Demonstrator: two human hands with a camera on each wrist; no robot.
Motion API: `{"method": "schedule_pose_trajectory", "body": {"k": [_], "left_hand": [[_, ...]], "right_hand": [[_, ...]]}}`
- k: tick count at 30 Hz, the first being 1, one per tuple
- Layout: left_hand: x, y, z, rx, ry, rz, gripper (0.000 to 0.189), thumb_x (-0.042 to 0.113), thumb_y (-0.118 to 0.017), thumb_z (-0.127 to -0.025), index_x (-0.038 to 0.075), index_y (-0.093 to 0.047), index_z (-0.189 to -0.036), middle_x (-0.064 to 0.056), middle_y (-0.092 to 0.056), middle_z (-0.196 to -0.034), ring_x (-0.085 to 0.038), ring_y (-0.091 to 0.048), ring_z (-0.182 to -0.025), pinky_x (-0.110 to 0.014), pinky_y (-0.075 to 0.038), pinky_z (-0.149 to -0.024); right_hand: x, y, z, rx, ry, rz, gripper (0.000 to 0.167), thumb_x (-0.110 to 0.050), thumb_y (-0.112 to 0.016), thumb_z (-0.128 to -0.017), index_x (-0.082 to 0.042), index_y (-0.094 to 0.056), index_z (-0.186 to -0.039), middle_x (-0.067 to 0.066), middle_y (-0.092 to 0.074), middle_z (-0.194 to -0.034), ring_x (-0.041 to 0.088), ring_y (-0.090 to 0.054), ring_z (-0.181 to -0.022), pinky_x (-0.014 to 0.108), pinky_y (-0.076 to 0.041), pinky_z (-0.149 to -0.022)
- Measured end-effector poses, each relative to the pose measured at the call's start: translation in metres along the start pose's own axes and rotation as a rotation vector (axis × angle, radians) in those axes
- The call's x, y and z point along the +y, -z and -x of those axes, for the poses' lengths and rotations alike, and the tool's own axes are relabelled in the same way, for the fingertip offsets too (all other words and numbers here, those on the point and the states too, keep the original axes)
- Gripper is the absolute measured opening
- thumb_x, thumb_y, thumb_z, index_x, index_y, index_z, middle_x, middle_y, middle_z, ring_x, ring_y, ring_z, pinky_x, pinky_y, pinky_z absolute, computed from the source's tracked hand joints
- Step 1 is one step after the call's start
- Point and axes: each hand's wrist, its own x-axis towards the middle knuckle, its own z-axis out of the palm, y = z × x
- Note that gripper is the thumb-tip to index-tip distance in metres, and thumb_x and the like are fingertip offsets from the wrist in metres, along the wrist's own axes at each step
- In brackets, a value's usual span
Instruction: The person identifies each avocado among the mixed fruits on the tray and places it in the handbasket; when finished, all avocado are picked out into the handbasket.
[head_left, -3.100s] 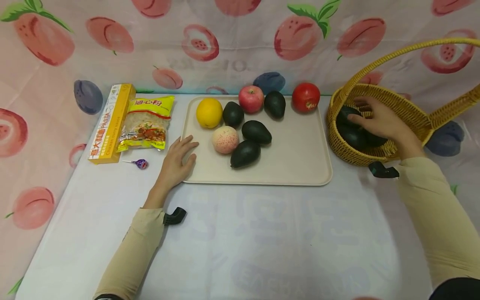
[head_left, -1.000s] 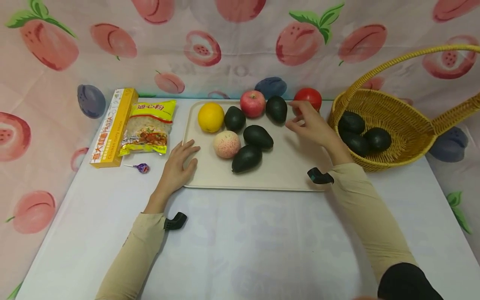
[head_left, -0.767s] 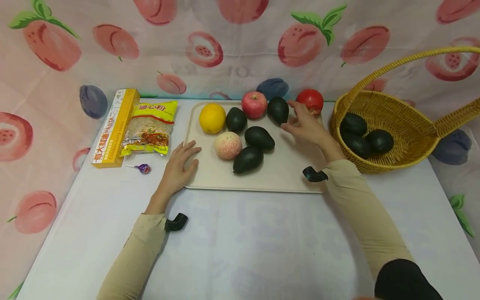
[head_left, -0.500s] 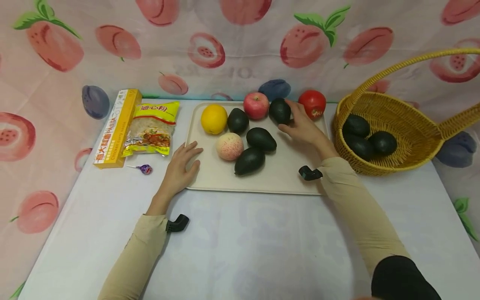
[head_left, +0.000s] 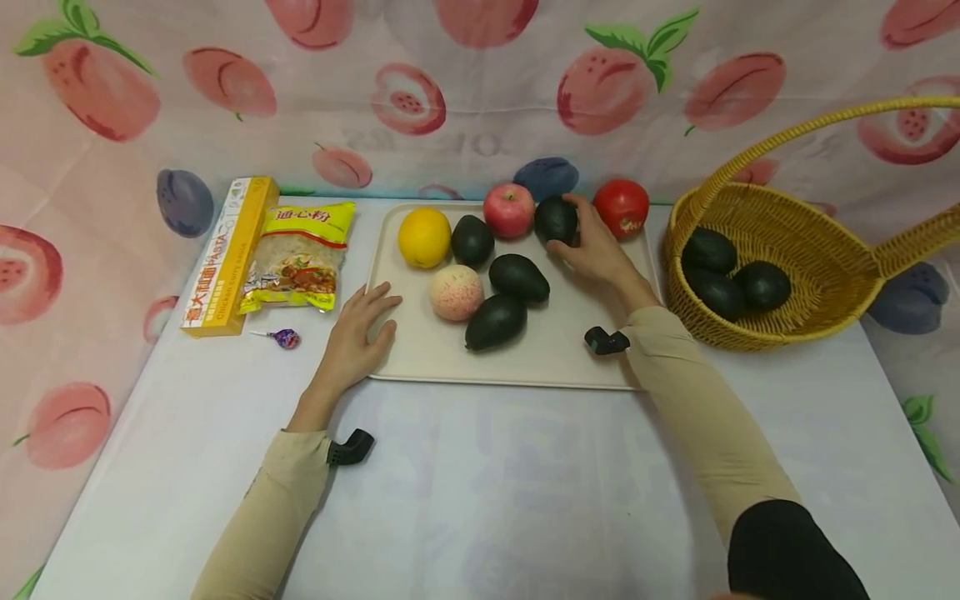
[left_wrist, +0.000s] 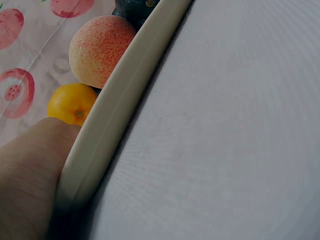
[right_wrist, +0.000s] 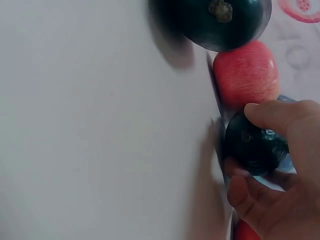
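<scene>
My right hand (head_left: 597,252) grips a dark green avocado (head_left: 553,220) at the back of the beige tray (head_left: 585,362). In the right wrist view, the thumb lies on one side of this avocado (right_wrist: 250,145) and curled fingers on the other. A red apple (head_left: 509,210) sits just left of it, and a red tomato (head_left: 622,207) to the right of the hand. My left hand (head_left: 354,340) rests with its fingers spread on the tray's left edge. Nearest to that hand are an orange (head_left: 424,237) and a speckled peach (head_left: 457,292). Several other avocados (head_left: 497,322) lie mid-tray.
A yellow woven basket (head_left: 817,321) with a tall handle stands right of the tray and holds three avocados (head_left: 763,285). To the left lie a yellow pasta box (head_left: 228,258), a bag of pasta (head_left: 300,257) and a lollipop (head_left: 287,337). A fruit-print cloth hangs behind.
My right hand has moved from the basket, where three avocados lie, left over the tray, and its fingers have closed round the back avocado. My left hand has stayed on the tray edge.
</scene>
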Motion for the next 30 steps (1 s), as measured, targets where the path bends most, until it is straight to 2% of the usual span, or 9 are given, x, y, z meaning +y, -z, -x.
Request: {"method": "schedule_pose_trajectory", "body": {"k": [2, 7, 11, 15, 22, 26, 30], "left_hand": [[0.0, 0.0, 0.0, 0.0, 0.001, 0.001, 0.036, 0.013, -0.056, -0.091, 0.01, -0.058, -0.127, -0.013, -0.044, -0.146, -0.041, -0.026, -0.14, -0.057, -0.021, -0.115], [-0.001, 0.0, 0.0, -0.001, 0.006, 0.002, 0.037, 0.013, -0.056, -0.091, 0.01, -0.058, -0.127, -0.012, -0.043, -0.146, -0.041, -0.025, -0.141, -0.058, -0.021, -0.114], [-0.001, 0.0, 0.0, -0.006, 0.014, 0.007, 0.037, 0.013, -0.056, -0.091, 0.011, -0.058, -0.128, -0.011, -0.043, -0.147, -0.041, -0.025, -0.141, -0.057, -0.02, -0.115], [-0.001, 0.0, 0.0, -0.013, 0.027, 0.006, 0.037, 0.013, -0.055, -0.092, 0.011, -0.058, -0.128, -0.01, -0.042, -0.148, -0.04, -0.024, -0.142, -0.058, -0.02, -0.115], [0.0, 0.001, 0.001, -0.019, 0.048, -0.004, 0.037, 0.015, -0.055, -0.092, 0.012, -0.058, -0.128, -0.009, -0.042, -0.148, -0.039, -0.024, -0.142, -0.059, -0.021, -0.114], [0.0, 0.001, 0.001, -0.016, 0.044, 0.012, 0.036, 0.015, -0.055, -0.092, 0.012, -0.058, -0.128, -0.009, -0.042, -0.148, -0.039, -0.024, -0.142, -0.059, -0.02, -0.114], [0.001, 0.0, 0.0, -0.016, 0.041, 0.017, 0.036, 0.015, -0.056, -0.091, 0.012, -0.059, -0.127, -0.009, -0.043, -0.147, -0.038, -0.024, -0.141, -0.059, -0.02, -0.114]], "right_hand": [[0.0, 0.0, 0.001, 0.019, 0.003, -0.01, 0.076, -0.026, -0.069, -0.083, -0.015, -0.026, -0.145, 0.015, -0.037, -0.146, 0.031, -0.044, -0.125, 0.046, -0.035, -0.108], [0.0, 0.0, 0.004, 0.058, -0.004, -0.043, 0.073, -0.027, -0.07, -0.079, -0.018, -0.033, -0.141, 0.009, -0.042, -0.142, 0.026, -0.049, -0.102, 0.041, -0.04, -0.094], [0.0, 0.001, 0.007, 0.073, -0.018, -0.078, 0.072, -0.027, -0.068, -0.08, -0.019, -0.033, -0.142, 0.009, -0.04, -0.143, 0.025, -0.048, -0.106, 0.04, -0.04, -0.095], [-0.003, 0.004, 0.012, 0.09, -0.023, -0.135, 0.073, -0.024, -0.068, -0.081, -0.02, -0.03, -0.143, 0.011, -0.039, -0.143, 0.025, -0.047, -0.106, 0.037, -0.041, -0.09], [-0.014, 0.013, 0.024, 0.085, 0.03, -0.18, 0.073, -0.023, -0.066, -0.084, -0.027, -0.028, -0.147, 0.011, -0.038, -0.14, 0.02, -0.045, -0.102, 0.031, -0.044, -0.08], [-0.021, 0.018, 0.034, 0.082, 0.062, -0.181, 0.067, -0.025, -0.065, -0.086, -0.029, -0.034, -0.145, 0.014, -0.039, -0.137, 0.022, -0.045, -0.099, 0.032, -0.045, -0.078], [-0.032, 0.024, 0.048, 0.056, 0.065, -0.255, 0.067, -0.019, -0.064, -0.087, -0.026, -0.034, -0.146, 0.014, -0.038, -0.137, 0.028, -0.052, -0.101, 0.033, -0.044, -0.079]]}}
